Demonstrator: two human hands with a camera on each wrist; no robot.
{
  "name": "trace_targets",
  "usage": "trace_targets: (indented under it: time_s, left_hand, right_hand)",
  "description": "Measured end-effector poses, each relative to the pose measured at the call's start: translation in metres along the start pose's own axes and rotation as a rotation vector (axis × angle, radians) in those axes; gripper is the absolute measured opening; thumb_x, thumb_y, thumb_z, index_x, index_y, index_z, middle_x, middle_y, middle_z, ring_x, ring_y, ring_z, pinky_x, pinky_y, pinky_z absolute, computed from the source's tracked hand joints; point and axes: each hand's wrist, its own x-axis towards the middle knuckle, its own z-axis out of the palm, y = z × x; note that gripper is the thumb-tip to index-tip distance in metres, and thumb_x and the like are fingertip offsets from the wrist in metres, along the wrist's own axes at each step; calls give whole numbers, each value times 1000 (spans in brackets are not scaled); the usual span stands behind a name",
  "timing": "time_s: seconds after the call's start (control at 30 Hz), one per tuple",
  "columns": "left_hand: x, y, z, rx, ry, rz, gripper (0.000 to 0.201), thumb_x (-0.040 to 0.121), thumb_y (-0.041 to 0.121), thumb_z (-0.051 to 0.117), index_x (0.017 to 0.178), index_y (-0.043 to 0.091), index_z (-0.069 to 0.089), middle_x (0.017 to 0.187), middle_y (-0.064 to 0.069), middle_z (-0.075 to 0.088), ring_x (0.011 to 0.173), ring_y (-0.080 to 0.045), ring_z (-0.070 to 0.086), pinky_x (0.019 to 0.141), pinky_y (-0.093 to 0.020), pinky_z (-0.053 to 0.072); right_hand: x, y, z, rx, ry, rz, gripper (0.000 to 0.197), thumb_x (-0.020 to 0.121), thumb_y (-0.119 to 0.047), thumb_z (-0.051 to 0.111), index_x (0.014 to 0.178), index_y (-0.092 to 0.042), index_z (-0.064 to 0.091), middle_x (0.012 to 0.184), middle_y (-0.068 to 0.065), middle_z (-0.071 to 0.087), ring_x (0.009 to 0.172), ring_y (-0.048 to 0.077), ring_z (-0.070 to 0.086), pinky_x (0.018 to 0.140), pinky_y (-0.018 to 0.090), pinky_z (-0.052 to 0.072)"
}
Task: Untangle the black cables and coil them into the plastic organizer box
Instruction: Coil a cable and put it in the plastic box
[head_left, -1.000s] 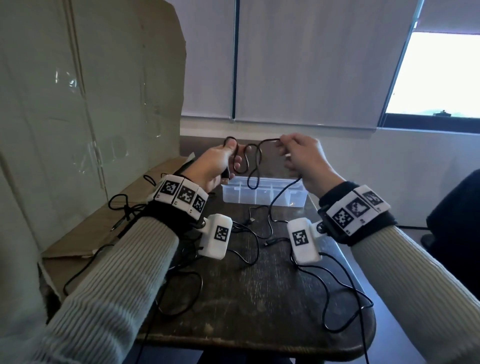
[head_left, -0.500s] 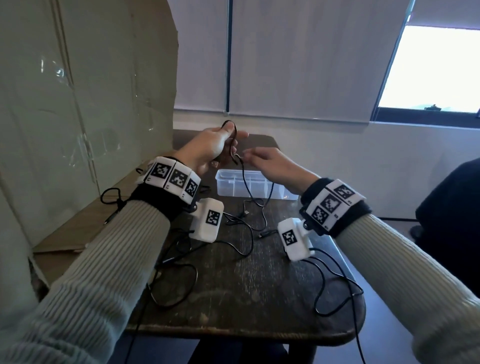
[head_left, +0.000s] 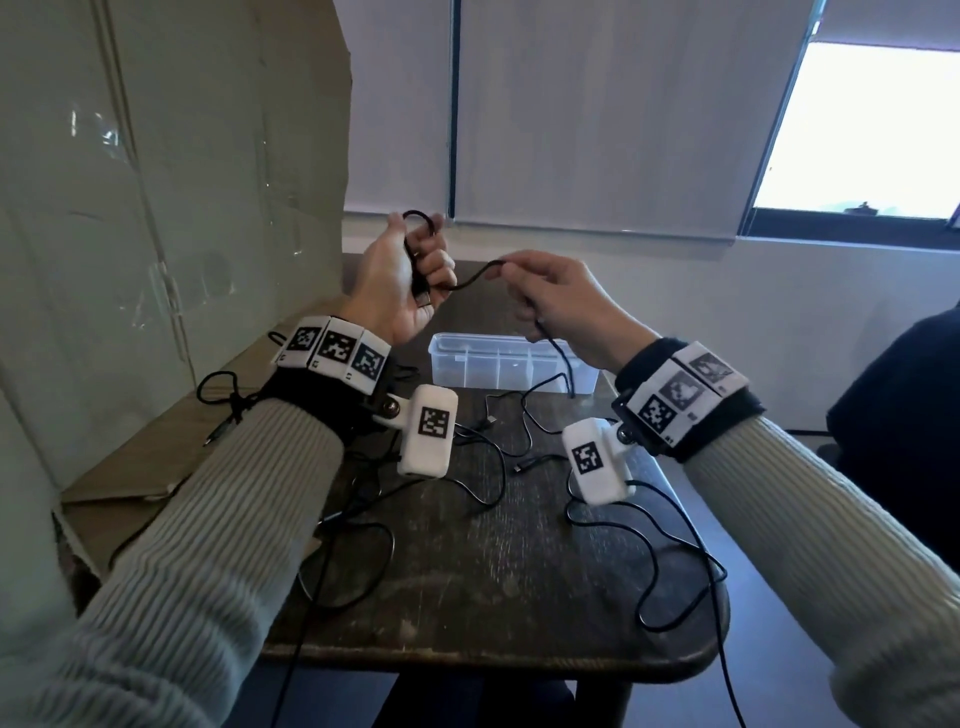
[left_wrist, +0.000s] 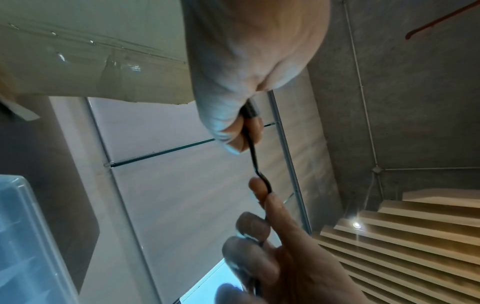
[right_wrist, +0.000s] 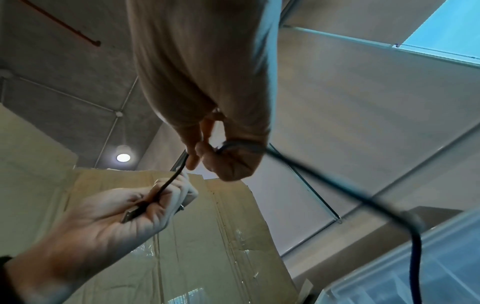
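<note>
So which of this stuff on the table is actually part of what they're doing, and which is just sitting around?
Part of the job:
- thin black cable held between left hand and right hand
- other loose black cables on the dark wooden table
- clear plastic organizer box with dividers

Just lying about:
- large taped cardboard sheet leaning on the left
- window
</note>
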Motion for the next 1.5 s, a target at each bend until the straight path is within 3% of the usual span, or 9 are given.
trace_targets:
  time_s: [0.23,0.37,0.53,0.7,0.83,1.03,1.13,1.37,1.5]
  left_hand:
    - [5,17,-8,-69,110,62,46,100,51,29,69,23,48,53,11,39,36,-3,38,35,-12,32]
    - [-1,2,-11,631,135,184,41,102,48,24,75,24,44,63,11,39,37,-3,26,33,-11,19]
    - [-17,-9,-3,1453,-127,269,42,104,23,33,68,20,53,62,7,50,44,7,44,52,-15,34]
    - [-27,-5,1,1350,-229,9,58,103,47,22,67,12,52,55,0,36,38,-2,35,37,-13,28]
    - [-25,-7,-4,1282,-327,-81,42,99,47,38,76,16,53,49,13,31,43,-3,29,40,-15,19]
    - [-13,-6,-9,536,-142,-28,40,104,32,31,69,18,43,53,8,44,54,-6,46,56,-19,39]
    - [-8,-5,-12,352,-35,2,40,105,27,32,69,16,45,83,-5,66,82,-16,67,75,-31,56]
    - [-5,0,-7,281,-25,74,43,104,40,16,74,18,37,102,-15,71,95,-27,70,98,-56,37]
    - [-12,-12,1,452,-6,41,57,104,41,8,108,6,53,105,-13,71,88,-19,72,79,-33,54]
  right_hand:
    - [-26,-11,11,-442,-358,-58,23,97,-19,56,115,-15,71,45,-20,46,49,6,36,44,16,32]
    - [-29,-33,14,-484,-351,-144,21,96,-8,56,112,-4,70,48,-25,58,49,-5,54,50,8,40]
    - [-10,-35,10,-682,-171,-314,14,90,-21,65,91,-14,78,75,6,68,53,3,45,58,19,36]
    - [1,-30,-5,-492,88,-283,8,81,-27,75,77,-20,76,77,-4,73,77,12,69,82,36,56]
    - [5,-25,-9,-262,196,-241,9,80,-20,78,76,-18,71,71,-5,69,61,0,63,64,20,53]
    - [3,-8,-4,118,191,-85,8,94,-13,61,96,-13,69,71,0,65,45,2,45,52,20,37]
    - [0,4,7,132,166,-41,9,95,-6,57,102,-8,62,69,1,69,46,8,46,52,22,41]
    - [-9,18,22,94,78,-49,4,92,-3,61,94,-6,64,73,10,70,45,10,50,48,20,47]
    - [-7,16,36,23,110,-121,9,91,-1,61,97,-2,67,69,7,67,42,0,49,48,12,40]
